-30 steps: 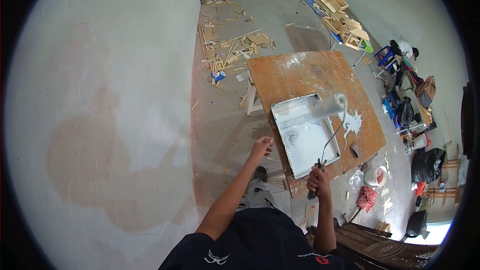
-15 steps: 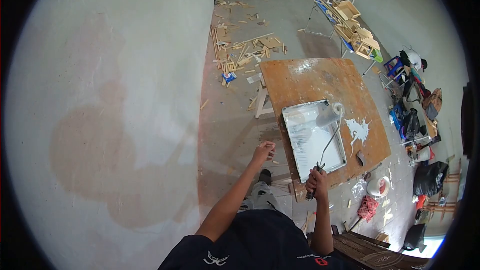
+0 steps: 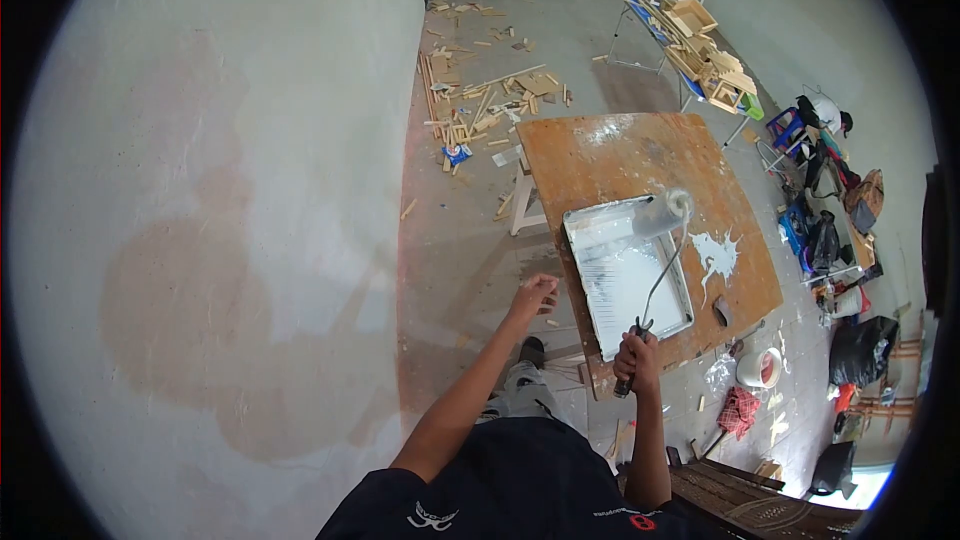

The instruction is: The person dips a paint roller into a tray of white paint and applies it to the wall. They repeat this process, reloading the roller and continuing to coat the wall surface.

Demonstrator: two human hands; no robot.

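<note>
Roller (image 3: pixel 667 208) in my right hand (image 3: pixel 637 352), fist closed round the grip at the near edge of the surface (image 3: pixel 620 150). The wire frame runs away from me, up and slightly right. The sleeve lies crosswise to it, at the far end of the paint tray (image 3: pixel 603 240), right end toward the white paint splash (image 3: pixel 718 252). Tray's long axis runs away from me too, wet white inside.

Left hand (image 3: pixel 533 295) is out in the air over the floor, left of the surface, fingers loosely curled, holding nothing.

Against half a second ago: the sleeve has gone from inside the tray's far end to its far rim. My right fist stays on the grip in about the same place. Left hand is barely shifted.

Surface is a bare brown board, smeared white at the far end, on pale legs. Large pale wall (image 3: pixel 200 240) to my left carries a brownish unpainted patch. Wood offcuts (image 3: pixel 490 95) are scattered on the concrete floor beyond. Wooden crates (image 3: pixel 700 50) are stacked on a stand further right. Bags and clutter lie along the right wall, with a red cloth (image 3: pixel 738 408) on the floor near my right side.
</note>
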